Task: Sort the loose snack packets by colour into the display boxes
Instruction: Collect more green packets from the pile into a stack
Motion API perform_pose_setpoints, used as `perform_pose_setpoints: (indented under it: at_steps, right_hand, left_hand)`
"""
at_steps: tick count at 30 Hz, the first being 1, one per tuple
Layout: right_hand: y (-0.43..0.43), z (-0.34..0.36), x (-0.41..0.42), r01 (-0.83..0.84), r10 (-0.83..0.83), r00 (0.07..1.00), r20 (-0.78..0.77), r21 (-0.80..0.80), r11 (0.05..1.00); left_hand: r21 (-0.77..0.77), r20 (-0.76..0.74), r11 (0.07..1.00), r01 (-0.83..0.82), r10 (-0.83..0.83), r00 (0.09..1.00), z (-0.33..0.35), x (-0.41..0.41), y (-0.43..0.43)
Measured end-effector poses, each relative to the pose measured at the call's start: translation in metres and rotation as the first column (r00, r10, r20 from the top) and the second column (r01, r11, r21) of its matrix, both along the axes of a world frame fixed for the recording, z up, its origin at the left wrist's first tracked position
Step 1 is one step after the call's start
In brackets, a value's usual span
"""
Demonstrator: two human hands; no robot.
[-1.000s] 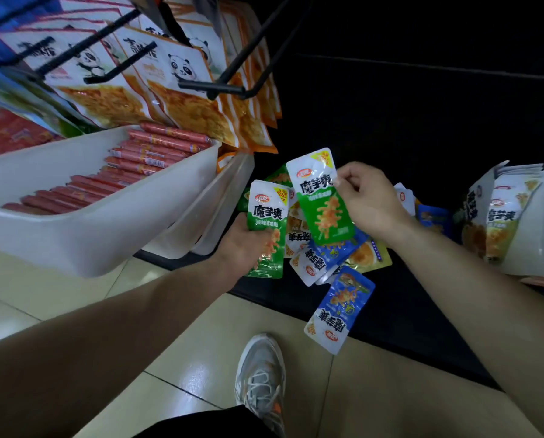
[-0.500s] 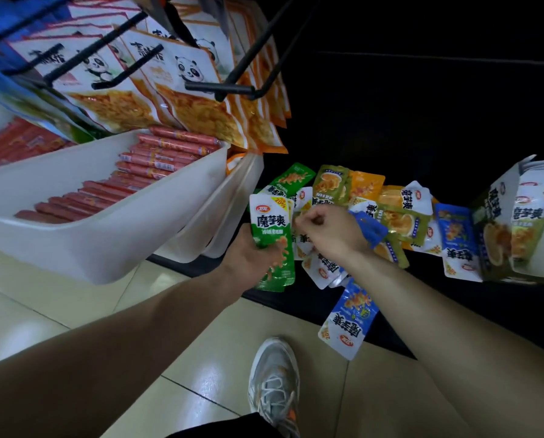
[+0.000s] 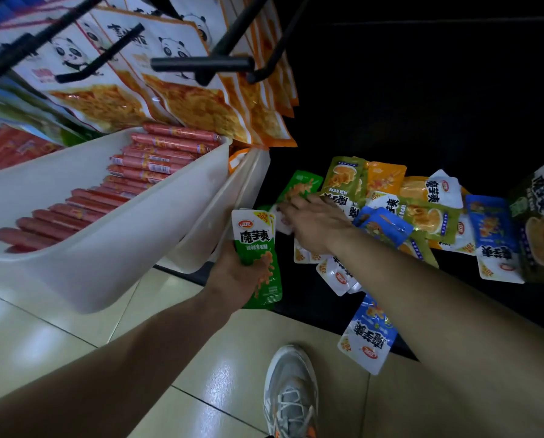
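The left hand [image 3: 237, 279] is curled round a stack of green packets [image 3: 256, 248] beside the white sausage bin [image 3: 106, 263], while the right hand [image 3: 316, 227] rests on the loose packets [image 3: 428, 213] on the dark shelf [image 3: 311, 303], its grip too blurred to tell, a display box [image 3: 539, 222] further right.

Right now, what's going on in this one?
A person is sorting snack packets on a dark shelf. The left hand grips green packets. The right hand lies on the loose pile of green, orange and blue packets, beside another green packet; whether it has gripped one is unclear. A display box stands at the right, and one blue packet hangs over the shelf edge.
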State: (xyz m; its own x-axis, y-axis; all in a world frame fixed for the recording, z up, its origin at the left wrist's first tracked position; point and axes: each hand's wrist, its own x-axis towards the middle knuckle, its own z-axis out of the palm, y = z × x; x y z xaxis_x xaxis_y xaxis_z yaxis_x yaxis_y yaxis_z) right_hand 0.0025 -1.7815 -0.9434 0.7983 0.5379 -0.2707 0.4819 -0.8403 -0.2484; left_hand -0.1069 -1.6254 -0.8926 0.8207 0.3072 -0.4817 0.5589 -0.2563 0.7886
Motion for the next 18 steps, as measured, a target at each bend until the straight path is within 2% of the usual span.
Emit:
perform_pose_setpoints:
  at_steps: [4, 8, 12, 18]
  right_hand:
    - [-0.014, 0.001, 0.000, 0.016, -0.016, 0.997, 0.076, -0.003, 1.000]
    - [-0.015, -0.005, -0.009, 0.021, -0.020, 0.999, 0.027, -0.041, 0.999]
    - [-0.014, 0.001, -0.025, -0.074, 0.075, 0.997, 0.033, -0.051, 0.996]
    - [-0.027, 0.001, -0.052, -0.094, 0.094, 0.996, 0.000, -0.014, 0.995]
  left_hand:
    - [0.004, -0.014, 1.000, 0.009, -0.009, 1.000, -0.003, -0.002, 0.002]
    - [0.024, -0.018, 0.999, 0.046, -0.046, 0.999, -0.003, -0.001, 0.005]
    - [0.034, -0.018, 0.999, 0.023, -0.023, 1.000, 0.000, 0.002, 0.010]
    - [0.062, -0.023, 0.997, 0.050, -0.049, 0.999, 0.003, -0.006, 0.014]
